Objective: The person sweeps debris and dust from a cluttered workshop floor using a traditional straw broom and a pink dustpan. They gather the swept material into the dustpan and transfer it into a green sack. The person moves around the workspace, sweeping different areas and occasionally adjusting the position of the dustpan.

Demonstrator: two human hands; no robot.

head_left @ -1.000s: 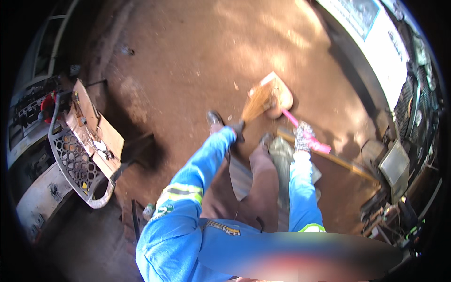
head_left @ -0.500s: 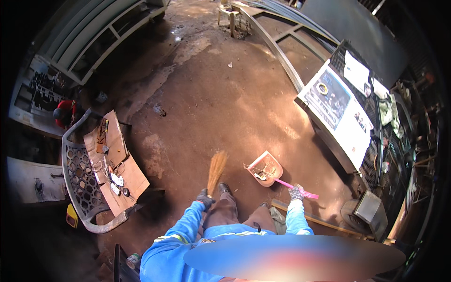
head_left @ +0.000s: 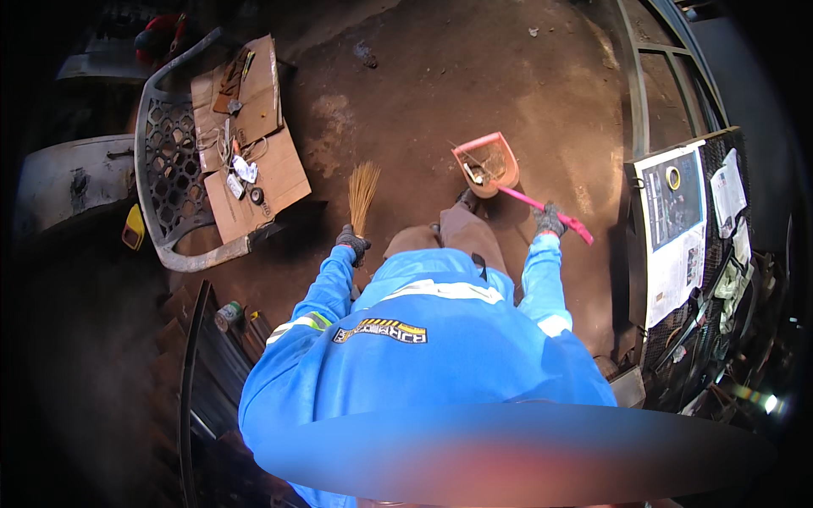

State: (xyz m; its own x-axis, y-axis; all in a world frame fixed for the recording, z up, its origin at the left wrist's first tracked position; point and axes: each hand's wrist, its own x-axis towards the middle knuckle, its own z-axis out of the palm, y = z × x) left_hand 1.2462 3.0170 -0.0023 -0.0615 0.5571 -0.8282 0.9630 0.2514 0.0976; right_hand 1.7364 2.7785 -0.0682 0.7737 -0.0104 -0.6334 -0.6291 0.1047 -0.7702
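Observation:
In a dark glove, my left hand grips the bound end of a straw hand broom, whose bristles point away from me. My right hand, gloved too, is closed round the pink handle of a long-handled dustpan. The pan is orange-pink and lies ahead of my feet, with debris and a pale scrap inside. A gap of bare brown floor separates the broom from the dustpan.
A grey plastic chair at left bears cardboard with cables, tape and small tools. A yellow object lies beside it. At right stands a mesh-topped table with printed sheets. Behind it is a metal frame. A person in red is far left.
My view has swung, and my body has turned toward the right. The broom, blurred before, now shows sharply. The dustpan sits higher in view, still in my right hand.

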